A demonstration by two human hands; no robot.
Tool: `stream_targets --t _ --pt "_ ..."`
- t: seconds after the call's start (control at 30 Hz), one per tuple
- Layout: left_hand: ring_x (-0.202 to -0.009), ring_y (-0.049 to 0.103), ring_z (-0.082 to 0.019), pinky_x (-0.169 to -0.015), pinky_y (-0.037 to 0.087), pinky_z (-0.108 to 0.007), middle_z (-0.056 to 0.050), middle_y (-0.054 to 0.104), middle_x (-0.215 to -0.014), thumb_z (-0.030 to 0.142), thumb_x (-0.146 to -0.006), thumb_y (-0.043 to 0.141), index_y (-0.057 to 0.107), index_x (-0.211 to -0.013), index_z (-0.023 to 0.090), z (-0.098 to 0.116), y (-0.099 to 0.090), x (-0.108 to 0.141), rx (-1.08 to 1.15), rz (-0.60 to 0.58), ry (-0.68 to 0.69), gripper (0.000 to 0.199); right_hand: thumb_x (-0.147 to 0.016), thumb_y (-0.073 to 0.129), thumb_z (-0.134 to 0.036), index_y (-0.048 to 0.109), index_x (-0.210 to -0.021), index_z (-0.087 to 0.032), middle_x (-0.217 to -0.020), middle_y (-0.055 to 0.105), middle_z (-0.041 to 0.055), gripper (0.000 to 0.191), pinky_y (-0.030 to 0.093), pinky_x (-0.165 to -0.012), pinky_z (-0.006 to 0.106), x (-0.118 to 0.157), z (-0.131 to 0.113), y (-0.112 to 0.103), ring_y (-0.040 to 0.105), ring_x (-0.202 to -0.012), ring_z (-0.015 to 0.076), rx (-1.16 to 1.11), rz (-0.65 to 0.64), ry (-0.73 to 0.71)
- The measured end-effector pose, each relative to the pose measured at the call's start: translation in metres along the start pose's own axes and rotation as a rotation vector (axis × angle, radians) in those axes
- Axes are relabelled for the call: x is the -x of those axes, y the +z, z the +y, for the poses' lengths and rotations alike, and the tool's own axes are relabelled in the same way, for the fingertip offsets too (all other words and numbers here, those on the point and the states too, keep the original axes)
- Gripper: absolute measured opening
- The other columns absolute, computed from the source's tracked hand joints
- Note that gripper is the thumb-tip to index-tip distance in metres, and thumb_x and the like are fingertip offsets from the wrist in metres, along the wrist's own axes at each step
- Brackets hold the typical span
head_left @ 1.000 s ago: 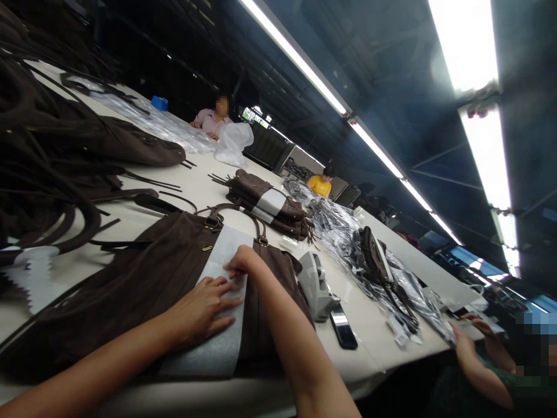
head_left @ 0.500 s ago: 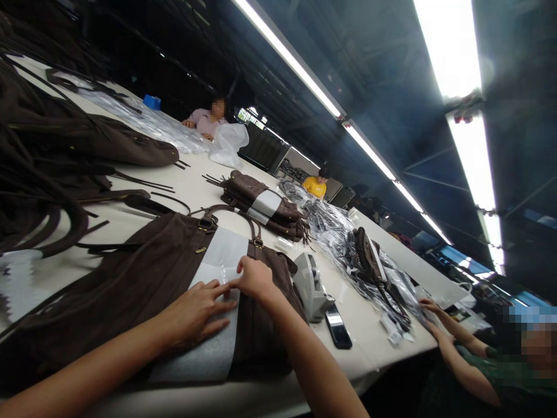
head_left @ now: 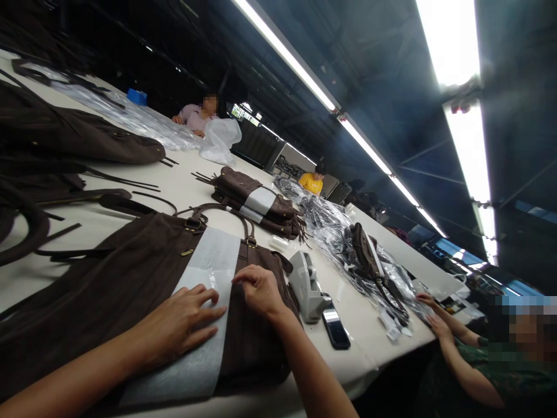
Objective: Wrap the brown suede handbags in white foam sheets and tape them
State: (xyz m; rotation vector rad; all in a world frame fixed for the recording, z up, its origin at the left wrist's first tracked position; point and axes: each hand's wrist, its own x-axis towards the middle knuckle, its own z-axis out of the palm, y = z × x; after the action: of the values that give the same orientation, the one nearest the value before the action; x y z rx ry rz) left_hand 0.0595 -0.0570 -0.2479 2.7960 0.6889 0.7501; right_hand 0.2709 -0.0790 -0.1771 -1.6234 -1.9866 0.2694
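A large dark brown bag point(head_left: 148, 261) lies at the table's front edge, with a band of white wrapping point(head_left: 213, 249) around its middle. My left hand point(head_left: 183, 322) rests on the band with its fingers spread, holding nothing. At the band's right edge is my right hand point(head_left: 261, 287), thumb and forefinger close together over the brown surface; whether something thin is between them is too small to tell. Clear tape glints on the band above my left hand. A grey tape dispenser point(head_left: 307, 287) stands beside the bag's right end.
A phone point(head_left: 336, 325) lies beside the dispenser. Beyond are smaller wrapped brown bags point(head_left: 256, 200) and plastic-covered items point(head_left: 324, 220). More brown bags point(head_left: 73, 133) lie left. A person's hands point(head_left: 437, 322) are at the right table edge; two people sit farther back.
My hands have moved apart; before, their fingertips met over the white band. My right hand is now at the band's right edge. The view has shifted slightly.
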Motion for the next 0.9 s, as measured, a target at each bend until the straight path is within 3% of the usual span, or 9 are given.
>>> stream_targets --t 0.07,0.23,0.47,0.67,0.77,0.83,0.9 --pt "-0.103 0.057 -0.022 -0.085 0.046 -0.034 -0.003 0.063 -0.114 0.038 -0.092 0.053 0.065 -0.118 0.042 0.0 0.001 0.0 -0.004 0.012 0.008 0.029 -0.084 0.05 -0.003 0.075 -0.094 -0.024 -0.102 0.073 -0.0009 0.034 0.047 -0.092 0.024 0.005 -0.001 0.002 0.063 -0.099 0.0148 0.023 0.001 -0.069" --pt "-0.104 0.057 -0.023 -0.086 0.046 -0.035 -0.003 0.063 -0.113 0.037 -0.092 0.053 0.065 -0.119 0.042 -0.002 0.003 0.0 -0.018 0.004 0.011 0.029 -0.096 0.05 -0.017 0.063 -0.128 -0.028 -0.111 0.072 -0.0019 0.036 0.044 -0.101 0.026 -0.004 0.001 0.009 0.059 -0.113 0.0147 0.044 -0.051 -0.13" --pt "-0.111 0.057 -0.026 -0.091 0.048 -0.041 -0.003 0.063 -0.12 0.038 -0.093 0.052 0.064 -0.12 0.043 0.001 0.001 -0.002 -0.019 -0.037 -0.044 0.031 -0.1 0.049 -0.024 0.052 -0.14 -0.026 -0.121 0.07 -0.0023 0.04 0.036 -0.111 0.027 -0.021 0.027 0.026 0.051 -0.129 0.0124 0.072 -0.131 -0.106" --pt "-0.113 0.057 -0.027 -0.093 0.048 -0.044 -0.003 0.063 -0.122 0.042 -0.093 0.049 0.064 -0.12 0.044 0.0 -0.001 -0.003 0.029 -0.094 -0.079 0.031 -0.103 0.036 -0.024 0.036 -0.151 -0.03 -0.143 0.054 -0.0045 0.047 0.023 -0.12 0.043 -0.022 0.027 0.03 0.028 -0.146 0.018 0.244 -0.254 -0.098" --pt "-0.113 0.057 -0.026 -0.093 0.048 -0.042 -0.004 0.063 -0.122 0.046 -0.094 0.045 0.064 -0.121 0.043 -0.001 -0.002 -0.006 0.036 -0.111 -0.083 0.033 -0.101 0.038 -0.023 0.029 -0.154 -0.026 -0.15 0.046 -0.0013 0.053 0.019 -0.12 0.047 -0.028 0.017 0.019 0.024 -0.148 0.0203 0.311 -0.256 -0.092" --pt "-0.113 0.057 -0.025 -0.094 0.048 -0.04 -0.005 0.062 -0.123 0.048 -0.094 0.044 0.063 -0.124 0.042 -0.003 -0.003 -0.007 0.04 -0.133 -0.081 0.036 -0.099 0.044 -0.021 0.032 -0.152 -0.023 -0.149 0.048 0.0024 0.055 0.024 -0.119 0.042 -0.032 0.015 -0.002 0.032 -0.144 0.0204 0.302 -0.135 -0.04" --pt "-0.115 0.057 -0.024 -0.096 0.047 -0.039 -0.003 0.062 -0.126 0.049 -0.094 0.044 0.062 -0.125 0.044 -0.008 0.0 -0.007 0.05 -0.152 -0.089 0.036 -0.096 0.049 -0.022 0.041 -0.148 -0.022 -0.139 0.058 0.0035 0.053 0.033 -0.114 0.036 -0.032 0.021 -0.037 0.047 -0.134 0.0192 0.227 0.055 0.046"
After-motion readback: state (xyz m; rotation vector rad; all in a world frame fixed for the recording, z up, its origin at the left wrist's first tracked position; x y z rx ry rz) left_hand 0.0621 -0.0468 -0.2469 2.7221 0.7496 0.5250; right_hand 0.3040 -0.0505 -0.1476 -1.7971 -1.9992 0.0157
